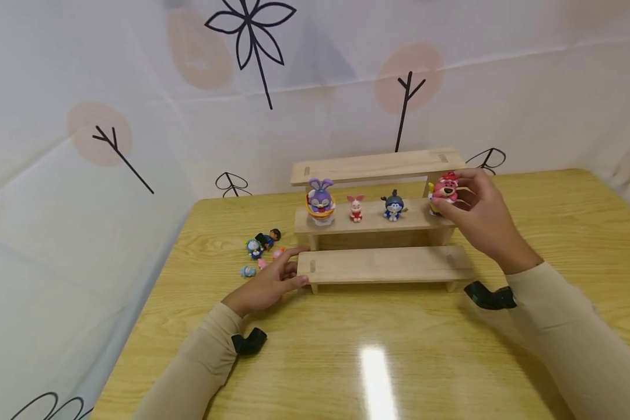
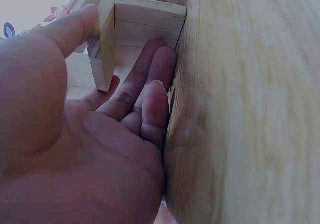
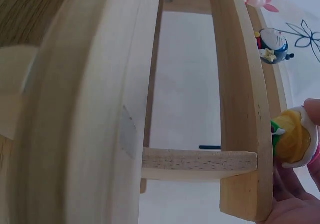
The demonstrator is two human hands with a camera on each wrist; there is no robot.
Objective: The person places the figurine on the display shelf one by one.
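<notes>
At the right end of the middle step of a three-tier wooden display stand point(image 1: 383, 265), my right hand point(image 1: 485, 219) pinches a red bear figurine point(image 1: 445, 189). The right wrist view shows the figurine's yellow and white lower part point(image 3: 292, 139) at the step's edge. My left hand point(image 1: 268, 283) grips the left end of the bottom step, thumb over the plank point(image 2: 102, 59) and fingers beneath it. Left to right on the middle step stand a purple rabbit figurine point(image 1: 321, 201), a small pink piglet figurine point(image 1: 355, 209) and a dark-blue-hooded figurine point(image 1: 393, 207).
Left of the stand, several small figurines lie on the wooden table point(image 1: 189, 280), among them a blue one point(image 1: 254, 248) and a dark-haired one point(image 1: 269, 238). My left hand partly hides some pink ones. A white patterned cloth point(image 1: 325, 116) hangs behind.
</notes>
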